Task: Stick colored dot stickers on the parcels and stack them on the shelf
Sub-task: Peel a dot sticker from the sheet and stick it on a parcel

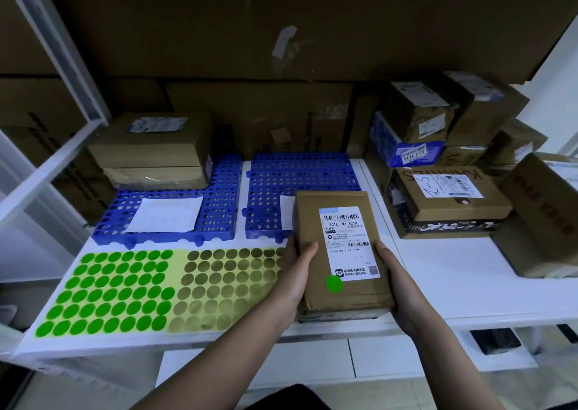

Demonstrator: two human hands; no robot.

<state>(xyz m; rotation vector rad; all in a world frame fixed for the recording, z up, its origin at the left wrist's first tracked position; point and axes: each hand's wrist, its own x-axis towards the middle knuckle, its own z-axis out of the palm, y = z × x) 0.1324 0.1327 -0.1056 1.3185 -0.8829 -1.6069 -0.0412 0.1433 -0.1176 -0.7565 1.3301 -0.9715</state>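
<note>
parcel: brown box [341,253], label up, held over the table's [438,291] front edge, just right of the sticker sheets
left hand: [297,272] grip clamped on the parcel's left side, thumb on top, fingers underneath out of view
right hand: [395,278] grip clamped on the right side, thumb along the top edge; a two-sided hold keeps the box level
dot: green dot sticker [334,283] already on the parcel, at the lower-left corner of the shipping label [348,242], clear of the barcodes, likely so they stay scannable
step: sticking looks done for this one; stacking is next, by my read
green sheet: [106,294] far left of the parcel, flat at the table front, within easy reach
olive sheet: [225,287] between the green sheet and the parcel, right edge hidden under the left hand
blue grids: two perforated trays [300,178] just behind the parcel, a white paper slip on each; probably sorting spots, can't confirm
stacked parcels: two boxes [153,147] back left of the parcel, on the left grid's rear corner
unsorted pile: boxes [444,197] right of the parcel; no dots visible from here
risk: near end of the parcel overhangs the table edge, so only the hands carry it
</note>
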